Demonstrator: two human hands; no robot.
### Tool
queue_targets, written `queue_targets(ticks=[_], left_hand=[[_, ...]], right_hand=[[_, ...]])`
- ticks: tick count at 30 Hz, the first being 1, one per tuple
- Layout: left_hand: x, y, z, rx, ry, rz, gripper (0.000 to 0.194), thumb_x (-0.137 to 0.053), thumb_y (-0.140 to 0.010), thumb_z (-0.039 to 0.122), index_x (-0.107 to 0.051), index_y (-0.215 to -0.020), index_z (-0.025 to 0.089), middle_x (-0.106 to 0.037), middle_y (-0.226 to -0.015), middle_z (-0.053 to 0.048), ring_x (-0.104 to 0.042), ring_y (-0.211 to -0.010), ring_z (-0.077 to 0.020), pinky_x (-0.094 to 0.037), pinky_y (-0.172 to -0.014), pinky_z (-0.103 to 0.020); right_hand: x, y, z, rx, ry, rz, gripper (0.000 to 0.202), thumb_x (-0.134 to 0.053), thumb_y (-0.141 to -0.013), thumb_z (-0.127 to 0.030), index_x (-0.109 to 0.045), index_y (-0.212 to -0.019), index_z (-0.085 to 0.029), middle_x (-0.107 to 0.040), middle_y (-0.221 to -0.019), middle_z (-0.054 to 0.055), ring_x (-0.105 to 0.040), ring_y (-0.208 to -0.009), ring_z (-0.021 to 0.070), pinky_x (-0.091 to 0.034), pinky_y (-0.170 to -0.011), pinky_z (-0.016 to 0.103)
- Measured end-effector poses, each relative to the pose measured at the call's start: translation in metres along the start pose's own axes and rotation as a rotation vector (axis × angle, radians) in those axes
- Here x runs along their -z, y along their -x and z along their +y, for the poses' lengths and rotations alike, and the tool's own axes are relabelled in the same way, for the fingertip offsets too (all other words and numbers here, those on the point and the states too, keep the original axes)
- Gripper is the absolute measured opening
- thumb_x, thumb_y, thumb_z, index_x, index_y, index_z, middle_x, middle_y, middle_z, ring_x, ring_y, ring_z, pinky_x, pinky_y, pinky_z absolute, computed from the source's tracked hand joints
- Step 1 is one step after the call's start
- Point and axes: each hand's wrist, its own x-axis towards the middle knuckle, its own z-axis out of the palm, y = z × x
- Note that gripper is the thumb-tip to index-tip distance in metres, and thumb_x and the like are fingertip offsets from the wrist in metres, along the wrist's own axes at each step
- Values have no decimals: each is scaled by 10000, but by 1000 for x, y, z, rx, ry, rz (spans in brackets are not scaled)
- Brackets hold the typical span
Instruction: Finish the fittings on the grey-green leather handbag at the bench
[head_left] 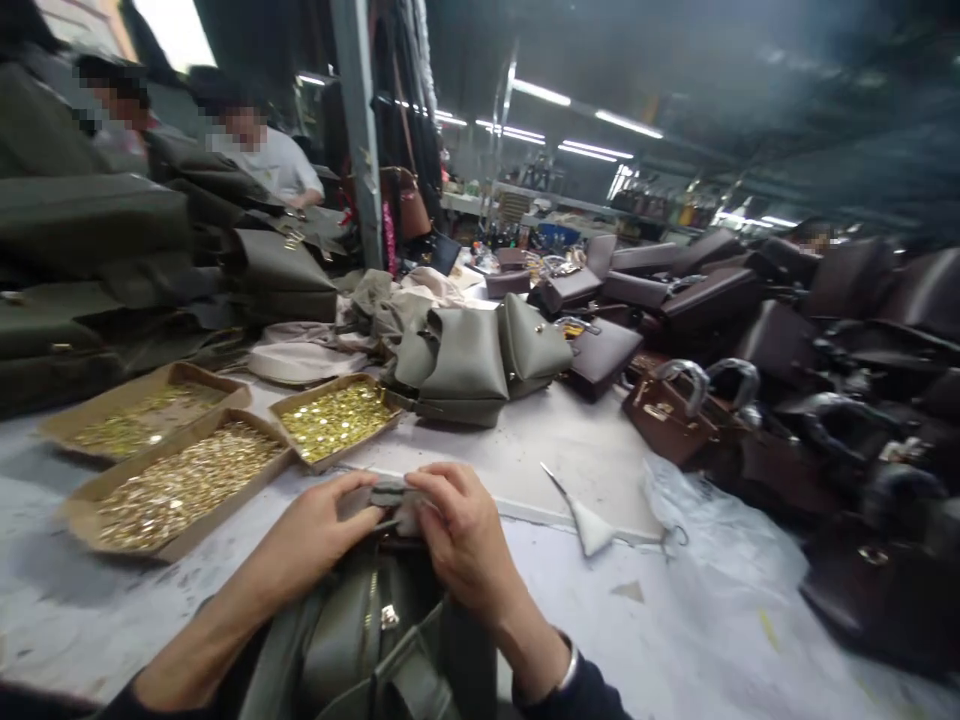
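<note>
Pinching grey-green piece (pixel 394 492) between hands (pixel 330 520) (pixel 466 535), olive bag (pixel 337 640) just below

I count three cardboard trays (pixel 84 520) of gold-coloured metal fittings (pixel 187 480), the pieces themselves far too many to number. There are two bare hands, one left hand (pixel 322 520) and one right hand (pixel 461 530), with one silver band (pixel 573 662), and one olive zipped bag (pixel 337 630) under them. I make out one pointed tool (pixel 591 525), one metal post (pixel 358 130), one tan-brown handbag (pixel 664 415), and at least three other people (pixel 283 165). The dark brown handbags (pixel 862 560) are heaped past counting.
</note>
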Motion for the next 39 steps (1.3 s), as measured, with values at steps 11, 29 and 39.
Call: queue_targets(ticks=[11, 29, 39], left_hand=[[1, 11, 0, -18, 55, -31, 503, -619, -784, 429, -708, -1233, 223, -732, -1244, -61, -664, -1166, -308, -467, -1089, -423], [23, 24, 32, -24, 44, -20, 315, -615, -787, 208, -682, -1094, 192, -740, -967, -26, -670, -892, -208, -480, -784, -278], [35, 51, 5, 139, 164, 216, 244, -713, -744, 284, -720, -959, 168, -705, -848, -28, -628, -790, -169, -469, -764, -278]], right_hand=[[125, 91, 108, -239, 1074, 66, 292, -482, -1017, -328, -621, -1232, -188, -694, -1122, 119, -614, -1020, 299, -507, -899, 424], [125, 103, 129, -157, 1125, 183, 310, -392, -1027, -304, -638, -1171, -182, -662, -934, 94, -601, -813, 264, -477, -740, 374], [92, 57, 26, 39, 311, 149, 302, -516, -1018, -325, -595, -1306, -280, -675, -1104, 58, -692, -877, 171, -536, -754, 267]])
